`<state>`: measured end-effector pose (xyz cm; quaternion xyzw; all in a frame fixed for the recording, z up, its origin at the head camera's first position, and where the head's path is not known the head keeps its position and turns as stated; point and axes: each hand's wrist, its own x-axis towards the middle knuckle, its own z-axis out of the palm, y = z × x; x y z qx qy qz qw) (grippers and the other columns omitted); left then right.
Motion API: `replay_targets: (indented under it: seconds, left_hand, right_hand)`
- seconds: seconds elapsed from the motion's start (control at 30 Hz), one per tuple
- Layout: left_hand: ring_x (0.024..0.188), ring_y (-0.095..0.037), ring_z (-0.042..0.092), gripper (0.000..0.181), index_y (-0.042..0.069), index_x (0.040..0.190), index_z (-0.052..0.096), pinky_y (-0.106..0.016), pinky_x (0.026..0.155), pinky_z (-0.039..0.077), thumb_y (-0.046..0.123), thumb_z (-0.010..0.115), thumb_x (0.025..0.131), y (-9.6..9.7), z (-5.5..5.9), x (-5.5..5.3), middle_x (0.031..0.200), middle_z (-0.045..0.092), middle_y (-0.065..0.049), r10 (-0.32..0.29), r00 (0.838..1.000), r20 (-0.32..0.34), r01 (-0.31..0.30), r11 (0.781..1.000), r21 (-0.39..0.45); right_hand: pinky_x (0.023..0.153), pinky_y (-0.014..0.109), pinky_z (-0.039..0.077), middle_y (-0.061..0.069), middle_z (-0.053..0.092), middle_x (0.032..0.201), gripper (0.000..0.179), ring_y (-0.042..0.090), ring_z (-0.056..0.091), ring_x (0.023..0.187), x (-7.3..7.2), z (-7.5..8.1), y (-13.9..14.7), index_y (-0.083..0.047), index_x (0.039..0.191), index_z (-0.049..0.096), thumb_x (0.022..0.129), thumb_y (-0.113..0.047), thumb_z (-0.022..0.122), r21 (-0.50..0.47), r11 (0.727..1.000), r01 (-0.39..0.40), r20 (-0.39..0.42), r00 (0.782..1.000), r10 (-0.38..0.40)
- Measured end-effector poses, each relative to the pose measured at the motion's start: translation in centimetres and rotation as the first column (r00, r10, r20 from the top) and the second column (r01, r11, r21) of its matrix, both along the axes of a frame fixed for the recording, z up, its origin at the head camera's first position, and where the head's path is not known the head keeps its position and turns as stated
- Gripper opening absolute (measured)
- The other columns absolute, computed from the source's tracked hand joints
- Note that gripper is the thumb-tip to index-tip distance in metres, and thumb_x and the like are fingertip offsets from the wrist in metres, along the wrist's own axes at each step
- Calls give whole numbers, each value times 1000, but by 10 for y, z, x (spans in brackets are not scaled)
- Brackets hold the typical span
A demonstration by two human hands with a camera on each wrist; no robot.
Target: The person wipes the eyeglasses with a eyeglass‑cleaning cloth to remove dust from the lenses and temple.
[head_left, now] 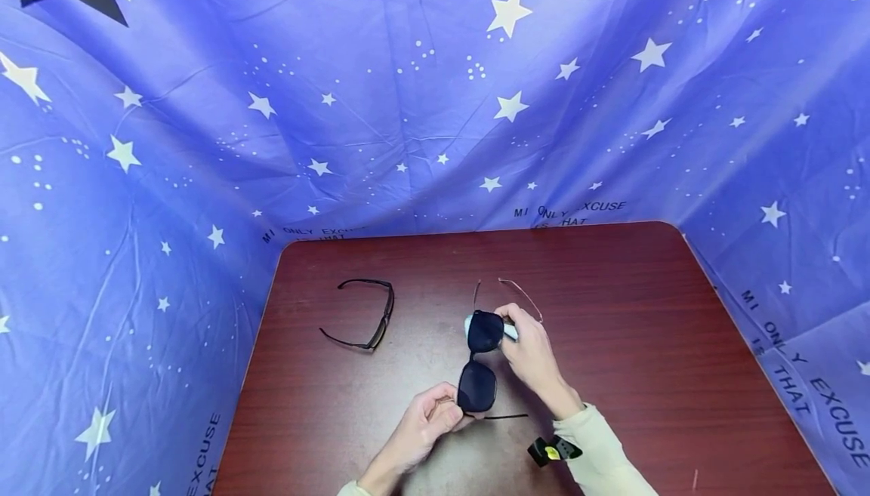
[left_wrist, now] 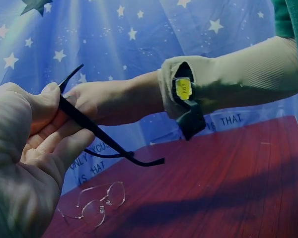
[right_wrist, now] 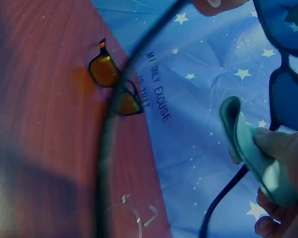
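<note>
Sunglasses [head_left: 477,372]: held up over the table [head_left: 306,420], between your two hands, lenses one beyond the other.
Long axis: the front runs near to far, its far end leaning slightly right.
Left hand [head_left: 430,414]: fingers and thumb pinching the frame at its near end, beside the near lens [head_left: 478,390]; this is the closer hand there.
Right hand [head_left: 533,352]: grasping the pale green cloth [right_wrist: 280,183] at the far lens [head_left: 485,331], to which it is the closer hand.
Cloth to lens: cloth shows on both sides of the far lens, behind it; you cannot tell here how firmly they touch.
Key relation: your next move probably turns on the near lens lying nearward and slightly left of the cloth.
</note>
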<state>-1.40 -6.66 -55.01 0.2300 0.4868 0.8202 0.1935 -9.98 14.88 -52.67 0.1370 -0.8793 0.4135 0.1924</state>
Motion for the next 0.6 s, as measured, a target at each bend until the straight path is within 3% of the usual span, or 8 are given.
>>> replay_targets:
  seconds: [0.13,0.23,0.37,0.47,0.6]
  left_hand:
    - [107,-7,69,35,-35,106,32,-20,95,55,-4,49,104,-2,3,-1,111,74,-3,29,999,33,-30,999,22]
    - [109,-9,70,37,-36,106,31,-22,96,55,-4,49,104,-3,3,-2,111,75,0,29,999,38,-31,998,59]
    - [113,-10,69,32,-35,105,30,-25,102,53,-8,46,104,-2,1,-3,114,75,0,-14,1000,1,14,995,100]
    - [113,-10,68,30,-34,105,30,-25,102,53,-9,46,103,-2,1,-3,115,75,-3,-33,999,-6,33,995,94]
    - [112,-10,69,32,-33,105,33,-25,100,54,-6,49,102,-1,3,-2,108,64,-43,-27,1000,6,26,998,50]
  right_hand:
    - [66,35,46,-3,63,80,28,13,55,75,2,-9,7,-14,91,63,78,-3,85,79,996,33,1,999,-33]
    - [68,35,44,-6,65,81,28,11,54,76,2,-14,11,-16,88,62,78,-9,87,105,994,38,-1,999,-39]
    - [70,34,43,-6,66,81,27,12,53,77,1,-14,11,-16,89,62,79,-7,86,97,995,25,-9,1000,-25]
    - [70,35,44,-3,65,82,27,13,54,77,-1,-10,8,-13,92,63,79,0,83,75,997,11,-25,1000,-9]
    - [70,36,44,0,64,83,29,15,55,77,-3,-3,3,-10,94,64,77,5,81,38,999,-10,-57,998,12]
